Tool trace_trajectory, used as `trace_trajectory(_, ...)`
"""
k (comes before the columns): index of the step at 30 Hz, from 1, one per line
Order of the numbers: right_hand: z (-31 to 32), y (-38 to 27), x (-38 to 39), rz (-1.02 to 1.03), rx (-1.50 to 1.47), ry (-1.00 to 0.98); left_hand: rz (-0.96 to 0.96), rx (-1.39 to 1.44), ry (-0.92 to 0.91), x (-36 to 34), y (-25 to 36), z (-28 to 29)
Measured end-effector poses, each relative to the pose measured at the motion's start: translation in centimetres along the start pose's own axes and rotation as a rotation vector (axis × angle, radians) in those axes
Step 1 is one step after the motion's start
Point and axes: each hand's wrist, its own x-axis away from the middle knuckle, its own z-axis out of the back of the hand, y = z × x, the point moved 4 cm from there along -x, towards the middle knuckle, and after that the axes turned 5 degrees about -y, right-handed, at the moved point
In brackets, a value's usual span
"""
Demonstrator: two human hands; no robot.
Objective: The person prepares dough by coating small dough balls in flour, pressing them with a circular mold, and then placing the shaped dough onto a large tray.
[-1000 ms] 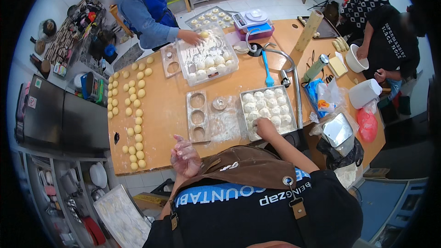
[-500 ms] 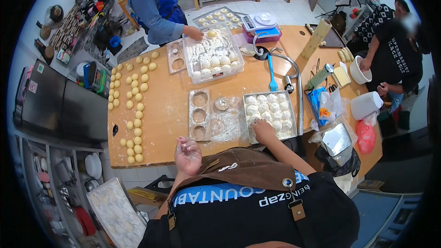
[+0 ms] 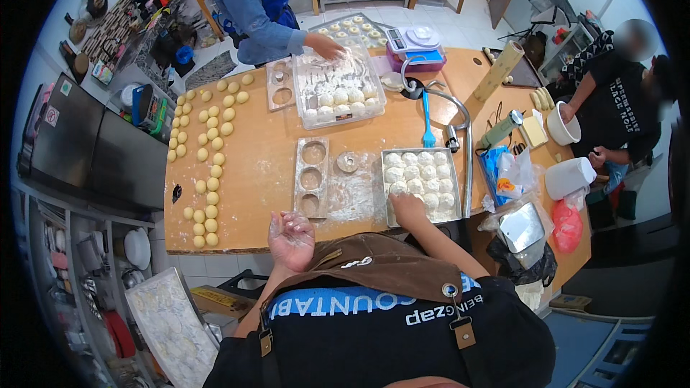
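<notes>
Low over the near-left corner of a square metal tray [image 3: 461, 205], my right hand [image 3: 408, 210] has its fingers curled down around a floured dough ball, mostly hidden under the hand. The tray holds rows of white, floured dough balls [image 3: 429, 172]. My left hand [image 3: 292, 239] is palm up at the table's near edge, fingers loosely bent and apart, with flour on it and nothing in it. Between my hands lie a mould board with three round hollows [image 3: 311, 178] and a small ring-shaped tool [image 3: 347, 162] on a flour-dusted patch.
Yellow dough balls [image 3: 217, 159] stand in rows at left. Across the table, a co-worker's hand [image 3: 325, 45] is over a floury plastic tub [image 3: 338, 116]. A blue brush [image 3: 428, 122], metal tubing [image 3: 469, 165] and a green bottle [image 3: 503, 128] are to the right. Another person touches a white bowl [image 3: 564, 126].
My right hand has shifted slightly left, toward the tray's corner. The co-worker's hand, near a yellow dough ball before, has moved right over the tub with its fingers extended. My left hand stays put.
</notes>
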Motion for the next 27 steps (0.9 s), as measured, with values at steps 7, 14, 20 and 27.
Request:
trace_trajectory(7,1.4,0.8,1.7,0.036,-0.191,0.175,-0.024,0.003,0.013,0.7,0.2,0.1)
trace_trajectory(14,-3.9,0.7,0.4,0.049,-0.282,-0.055,-0.056,-0.009,0.049,0.7,0.2,-0.2)
trace_trajectory(20,-4.0,-0.5,-1.1,0.041,-0.182,-0.046,-0.039,-0.032,-0.001,0.3,0.0,-0.3)
trace_trajectory(27,-2.8,0.4,-0.3,0.033,-0.211,-0.035,-0.064,-0.035,0.029,0.3,-0.2,0.3)
